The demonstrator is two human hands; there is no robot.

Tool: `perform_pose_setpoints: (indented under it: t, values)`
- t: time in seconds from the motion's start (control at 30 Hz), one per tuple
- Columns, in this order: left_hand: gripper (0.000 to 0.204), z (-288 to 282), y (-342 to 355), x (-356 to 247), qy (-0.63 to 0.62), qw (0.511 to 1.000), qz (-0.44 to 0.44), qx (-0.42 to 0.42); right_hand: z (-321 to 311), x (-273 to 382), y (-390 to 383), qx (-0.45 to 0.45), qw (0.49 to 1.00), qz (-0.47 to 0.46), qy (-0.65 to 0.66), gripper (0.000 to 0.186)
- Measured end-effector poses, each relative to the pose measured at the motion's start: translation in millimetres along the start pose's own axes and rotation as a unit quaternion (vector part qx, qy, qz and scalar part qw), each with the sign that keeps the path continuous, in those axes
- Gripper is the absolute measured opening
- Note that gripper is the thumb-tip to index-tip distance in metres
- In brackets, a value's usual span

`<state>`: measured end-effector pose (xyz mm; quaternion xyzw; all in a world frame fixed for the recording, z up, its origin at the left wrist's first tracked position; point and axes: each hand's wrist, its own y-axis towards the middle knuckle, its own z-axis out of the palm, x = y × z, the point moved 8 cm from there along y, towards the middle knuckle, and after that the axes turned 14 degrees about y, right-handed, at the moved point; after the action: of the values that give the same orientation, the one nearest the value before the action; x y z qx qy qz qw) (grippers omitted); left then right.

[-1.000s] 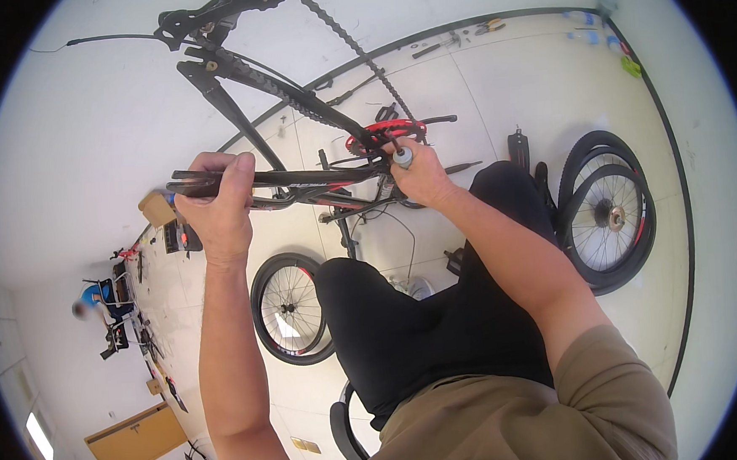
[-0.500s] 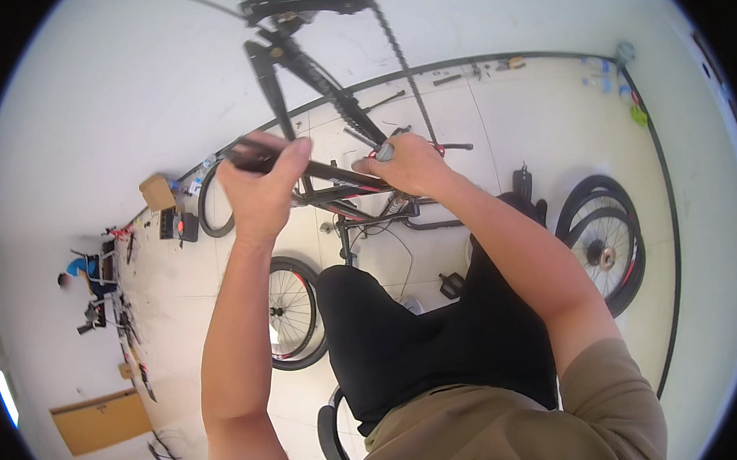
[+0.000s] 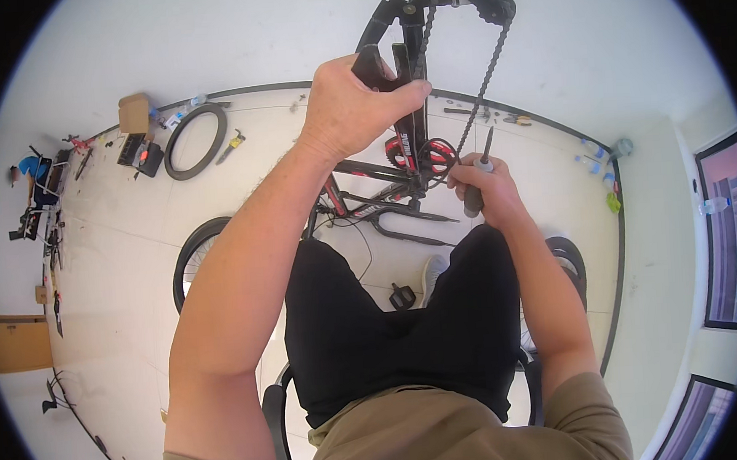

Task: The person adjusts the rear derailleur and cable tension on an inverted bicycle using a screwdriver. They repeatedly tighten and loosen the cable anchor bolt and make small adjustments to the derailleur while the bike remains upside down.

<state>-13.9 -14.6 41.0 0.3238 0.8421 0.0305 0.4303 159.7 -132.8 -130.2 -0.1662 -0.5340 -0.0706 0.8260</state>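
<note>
The black bike frame (image 3: 412, 134) is gripped at one end by the left hand (image 3: 352, 104), thumb and fingers wrapped round it, at the top middle of the picture. A screwdriver (image 3: 483, 165) is held in the right hand (image 3: 494, 193), fingers curled round its grip, right of the middle. The frame is likely hard, stiff and rather heavy; it is best held by a thick tube, away from the maybe greasy chain (image 3: 490, 66)

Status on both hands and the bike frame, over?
Left hand gripping bike frame. Right hand holding screwdriver. Chain appears close to screwdriver tip.
</note>
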Motion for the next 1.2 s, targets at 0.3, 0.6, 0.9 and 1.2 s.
perform_pose_setpoints:
  t: [0.3,0.6,0.9,1.2]
  values:
    - [0.04,-1,-3,0,-0.033,0.999,-0.007,0.008,44,54,-6,0.008,0.999,-0.037,-0.031,0.015]
    - [0.037,-2,1,4,-0.005,1.0,-0.019,-0.001,-5,53,-48,-0.112,0.979,-0.154,0.072,0.014]
    - [0.039,-3,-2,5,-0.002,1.0,-0.009,-0.004,-3,29,-81,-0.133,0.974,-0.155,0.101,0.015]
    - [0.031,-6,-6,5,-0.014,1.0,0.0,-0.021,22,65,-100,-0.071,0.968,-0.215,0.11,0.011]
